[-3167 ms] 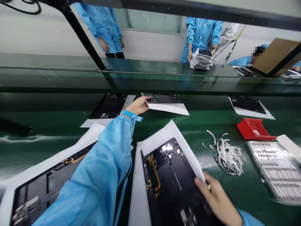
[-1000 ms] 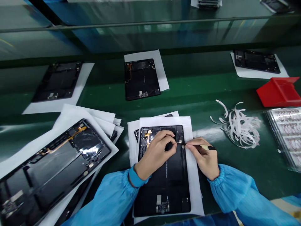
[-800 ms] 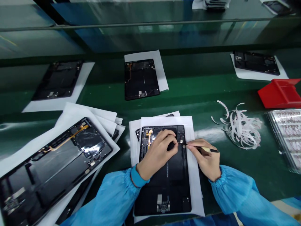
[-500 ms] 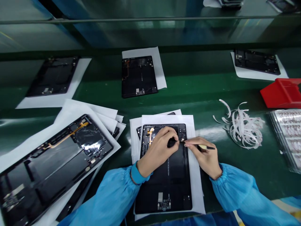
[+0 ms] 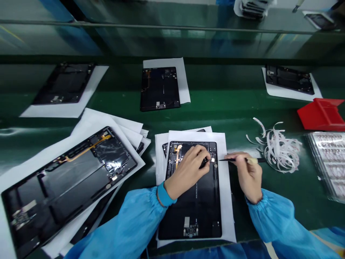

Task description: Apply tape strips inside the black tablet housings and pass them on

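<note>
My left hand (image 5: 190, 165) lies over the upper part of an opened black tablet (image 5: 206, 201). Its fingers are pinched by a small pale part near the tablet's right edge, and something black that I cannot make out shows between them. To the right of the tablet, my right hand (image 5: 249, 176) is closed on slim black tweezers (image 5: 229, 159) with a pale yellow band. Their tip points left, just off the tablet's right edge, above the white sheet (image 5: 225, 201) under the tablet. An orange flex cable and a small circuit board show inside the tablet.
On the left, another opened tablet (image 5: 72, 190) tops a stack with white sheets. Three more tablets lie along the back of the green bench (image 5: 215, 97). Right of my hands are curled white strips (image 5: 281, 151), a red bin (image 5: 322, 115) and a clear tray (image 5: 330, 162) of small parts.
My right hand has drawn back to the right with the tweezers, away from the left fingertips. My left hand stays pinched at the same spot. The whole view has shifted slightly.
</note>
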